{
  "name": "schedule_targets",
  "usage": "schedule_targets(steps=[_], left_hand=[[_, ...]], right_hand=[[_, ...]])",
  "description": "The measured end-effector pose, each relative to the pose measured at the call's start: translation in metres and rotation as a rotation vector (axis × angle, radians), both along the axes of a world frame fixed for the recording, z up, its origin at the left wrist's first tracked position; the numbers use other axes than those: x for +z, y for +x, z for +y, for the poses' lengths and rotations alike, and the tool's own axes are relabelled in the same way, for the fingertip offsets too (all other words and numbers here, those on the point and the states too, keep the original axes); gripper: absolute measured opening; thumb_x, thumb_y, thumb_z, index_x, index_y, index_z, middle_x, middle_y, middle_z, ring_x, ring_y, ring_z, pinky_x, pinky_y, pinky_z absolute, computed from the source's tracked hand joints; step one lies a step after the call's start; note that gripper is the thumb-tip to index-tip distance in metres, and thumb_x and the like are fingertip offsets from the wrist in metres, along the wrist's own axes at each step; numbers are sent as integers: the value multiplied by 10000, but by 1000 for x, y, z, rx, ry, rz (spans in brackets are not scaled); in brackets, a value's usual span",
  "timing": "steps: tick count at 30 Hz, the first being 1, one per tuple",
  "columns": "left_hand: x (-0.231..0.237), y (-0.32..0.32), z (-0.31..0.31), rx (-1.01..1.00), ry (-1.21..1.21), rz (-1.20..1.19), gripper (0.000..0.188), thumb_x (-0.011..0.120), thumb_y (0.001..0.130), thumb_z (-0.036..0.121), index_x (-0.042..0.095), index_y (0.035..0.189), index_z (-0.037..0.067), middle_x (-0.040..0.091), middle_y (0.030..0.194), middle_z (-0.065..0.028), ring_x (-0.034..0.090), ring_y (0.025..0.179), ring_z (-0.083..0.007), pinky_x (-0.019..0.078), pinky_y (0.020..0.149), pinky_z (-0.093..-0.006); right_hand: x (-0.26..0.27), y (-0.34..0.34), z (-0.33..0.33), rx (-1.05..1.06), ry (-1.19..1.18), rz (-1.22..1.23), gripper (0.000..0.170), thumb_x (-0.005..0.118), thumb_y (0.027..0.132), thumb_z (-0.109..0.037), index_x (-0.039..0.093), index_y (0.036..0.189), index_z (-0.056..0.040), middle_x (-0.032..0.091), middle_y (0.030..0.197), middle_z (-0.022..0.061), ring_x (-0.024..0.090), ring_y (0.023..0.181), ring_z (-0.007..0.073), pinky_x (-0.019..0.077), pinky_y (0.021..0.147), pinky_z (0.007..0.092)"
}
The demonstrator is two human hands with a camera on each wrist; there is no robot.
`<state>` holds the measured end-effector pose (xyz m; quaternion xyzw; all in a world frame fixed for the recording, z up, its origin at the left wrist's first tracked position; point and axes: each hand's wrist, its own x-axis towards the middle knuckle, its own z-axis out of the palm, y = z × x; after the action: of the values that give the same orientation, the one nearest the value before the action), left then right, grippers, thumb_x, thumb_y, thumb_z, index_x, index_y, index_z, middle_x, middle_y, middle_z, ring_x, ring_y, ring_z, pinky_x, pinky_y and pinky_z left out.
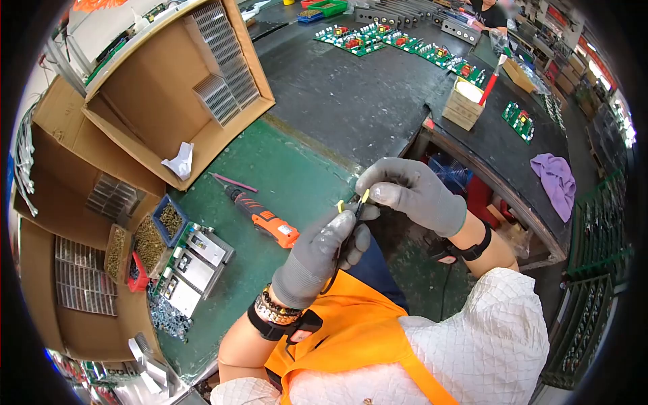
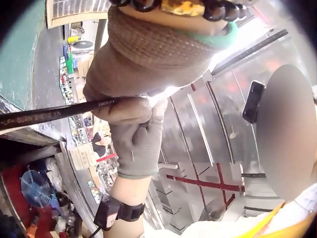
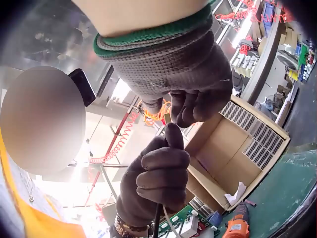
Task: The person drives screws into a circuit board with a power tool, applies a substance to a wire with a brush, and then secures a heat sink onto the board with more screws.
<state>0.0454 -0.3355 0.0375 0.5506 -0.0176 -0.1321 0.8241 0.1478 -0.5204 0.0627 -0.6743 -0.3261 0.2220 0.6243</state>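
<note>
My gloved left hand (image 1: 314, 253) grips a black cable (image 2: 54, 113) with pale lettering printed along it, its fingers curled round the cable. The cable runs out below that fist. A small yellow end piece (image 1: 341, 206) shows by the left thumb. Close above, my gloved right hand (image 1: 415, 196) pinches another small yellow piece (image 1: 366, 196) between thumb and fingers. In the right wrist view this yellow piece (image 3: 167, 118) lies between the two hands' fingertips. The gloves hide how the yellow pieces join the cable.
An orange power screwdriver (image 1: 270, 224) lies on the green mat (image 1: 236, 155) beside cardboard boxes (image 1: 158, 101) of metal parts. Screw bins (image 1: 169, 219) and a metal-cased board (image 1: 192, 270) are at left. Circuit boards (image 1: 418, 48) and a purple cloth (image 1: 553, 182) lie on the dark bench.
</note>
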Motion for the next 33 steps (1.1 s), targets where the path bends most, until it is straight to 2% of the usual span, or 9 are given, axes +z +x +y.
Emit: schedule_targets(steps=[5, 13, 23, 26, 27, 28, 30, 31, 33], left_hand=[[3, -1, -2, -11, 19, 30, 459, 387, 1032, 364, 578, 1205, -16, 599, 795, -42, 481, 619, -84, 355, 559, -198], [3, -1, -1, -72, -31, 37, 427, 425, 1033, 339, 575, 1219, -14, 623, 829, -43, 514, 630, -81, 419, 578, -205], [-1, 0, 3, -75, 102, -8, 434, 460, 1019, 371, 596, 1183, -7, 624, 809, -27, 476, 577, -61, 376, 544, -183], [-2, 1, 3, -52, 15, 4, 450, 443, 1019, 398, 616, 1129, -3, 597, 731, -30, 454, 542, -66, 351, 514, -195], [-9, 3, 8, -180, -86, -28, 438, 431, 1023, 394, 625, 1099, 8, 569, 683, -23, 441, 525, -66, 338, 507, -205], [-13, 4, 12, -308, -185, -59, 431, 418, 1027, 391, 634, 1070, 20, 542, 634, -16, 428, 508, -66, 326, 501, -215], [-13, 4, 14, -351, -164, -65, 438, 421, 1024, 397, 635, 1038, 15, 523, 604, -19, 412, 484, -70, 308, 485, -220], [-13, 4, 15, -400, -142, -68, 446, 424, 1021, 403, 636, 1006, 11, 504, 573, -21, 397, 460, -74, 290, 470, -225], [-10, 2, 15, -426, -153, -54, 450, 431, 1017, 400, 638, 982, 2, 502, 570, -17, 398, 460, -73, 283, 457, -228]], right_hand=[[5, 2, 1, -16, -119, 13, 168, 624, 926, -184, 634, 985, -27, 629, 887, -3, 574, 815, 62, 477, 740, 221], [9, -1, 7, -11, -173, -30, 171, 630, 922, -187, 636, 960, -20, 629, 858, 7, 582, 808, 68, 486, 727, 228], [9, 1, 11, 20, -205, -118, 162, 633, 902, -172, 641, 942, -15, 641, 852, 24, 586, 811, 85, 481, 750, 245], [12, 2, 10, 48, -166, -128, 152, 642, 894, -161, 639, 951, -20, 639, 882, 18, 585, 824, 86, 483, 759, 245], [10, 3, 10, 51, -166, -133, 152, 642, 894, -161, 639, 951, -20, 639, 882, 18, 585, 824, 86, 483, 759, 245], [6, 5, 9, 107, -86, -75, 155, 648, 888, -153, 641, 973, -24, 638, 911, 18, 585, 852, 89, 481, 781, 247], [5, 7, 7, 275, 58, 89, 195, 662, 877, -130, 646, 1049, -38, 628, 985, 20, 582, 937, 99, 468, 856, 253], [3, 9, 7, 277, 58, 88, 195, 662, 877, -130, 646, 1049, -38, 628, 985, 20, 582, 937, 99, 468, 856, 253], [-5, 13, 8, 459, 84, 76, 211, 664, 884, -136, 649, 1070, -37, 622, 1000, 27, 576, 973, 104, 456, 887, 258]])
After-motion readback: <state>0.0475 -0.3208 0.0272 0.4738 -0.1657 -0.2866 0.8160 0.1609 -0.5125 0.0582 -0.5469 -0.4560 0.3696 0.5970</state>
